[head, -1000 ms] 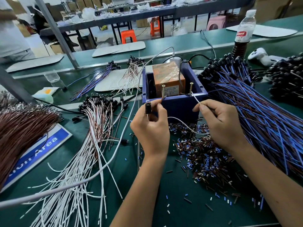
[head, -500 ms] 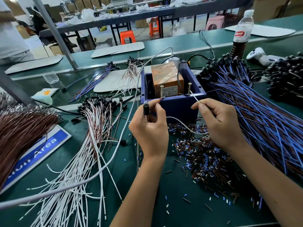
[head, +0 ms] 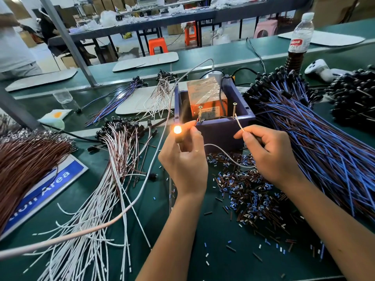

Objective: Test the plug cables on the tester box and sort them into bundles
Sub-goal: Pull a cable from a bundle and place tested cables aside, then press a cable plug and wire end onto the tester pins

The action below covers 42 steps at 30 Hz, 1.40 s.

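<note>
— Left hand (head: 183,159)?
— Curled round black plug (head: 179,136), bulb lit, frame centre, red lead touching left screw of tester box (head: 215,126).
— Right hand (head: 269,153)?
— Pinching white wire (head: 239,123) against right screw.

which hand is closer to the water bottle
Right. The right hand pinches a white wire in front of the tester box, below the water bottle; the left hand is farther left.

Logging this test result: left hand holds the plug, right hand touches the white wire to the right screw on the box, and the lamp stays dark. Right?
Not quite. In the head view the lamp on the plug glows orange in the left hand. The rest holds: the right hand touches the white wire to the right screw on the box.
</note>
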Motion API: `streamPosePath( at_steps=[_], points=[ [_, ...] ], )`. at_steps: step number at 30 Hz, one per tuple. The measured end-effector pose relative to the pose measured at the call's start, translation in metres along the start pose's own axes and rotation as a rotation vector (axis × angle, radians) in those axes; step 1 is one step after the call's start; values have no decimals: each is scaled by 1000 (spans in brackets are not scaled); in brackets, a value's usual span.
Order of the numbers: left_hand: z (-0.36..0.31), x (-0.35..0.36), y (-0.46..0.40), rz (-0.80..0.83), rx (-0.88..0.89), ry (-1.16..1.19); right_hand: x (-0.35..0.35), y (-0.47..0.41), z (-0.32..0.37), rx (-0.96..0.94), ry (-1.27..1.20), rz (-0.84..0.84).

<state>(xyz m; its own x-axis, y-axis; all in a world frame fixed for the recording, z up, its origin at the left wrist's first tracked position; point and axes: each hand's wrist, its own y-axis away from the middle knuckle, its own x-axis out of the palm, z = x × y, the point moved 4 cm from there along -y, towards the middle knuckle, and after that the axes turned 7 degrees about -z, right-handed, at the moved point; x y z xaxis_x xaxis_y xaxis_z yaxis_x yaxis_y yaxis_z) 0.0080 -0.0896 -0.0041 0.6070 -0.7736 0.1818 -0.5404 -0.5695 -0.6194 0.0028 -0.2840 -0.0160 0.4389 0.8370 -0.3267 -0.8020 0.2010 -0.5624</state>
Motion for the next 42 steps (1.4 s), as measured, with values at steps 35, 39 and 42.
streamPosePath(
  at_steps=[35,39,42],
  points=[
    [-161,279,166,1078,-201,-170,-412,36,-68,677,553,-1056],
    [-194,312,206,1244,-169,-12,-373,21,-21,36,1018,-662],
    [-209,333,219,1173,-407,137,-352,13,-27,180,790,-390]
  ],
)
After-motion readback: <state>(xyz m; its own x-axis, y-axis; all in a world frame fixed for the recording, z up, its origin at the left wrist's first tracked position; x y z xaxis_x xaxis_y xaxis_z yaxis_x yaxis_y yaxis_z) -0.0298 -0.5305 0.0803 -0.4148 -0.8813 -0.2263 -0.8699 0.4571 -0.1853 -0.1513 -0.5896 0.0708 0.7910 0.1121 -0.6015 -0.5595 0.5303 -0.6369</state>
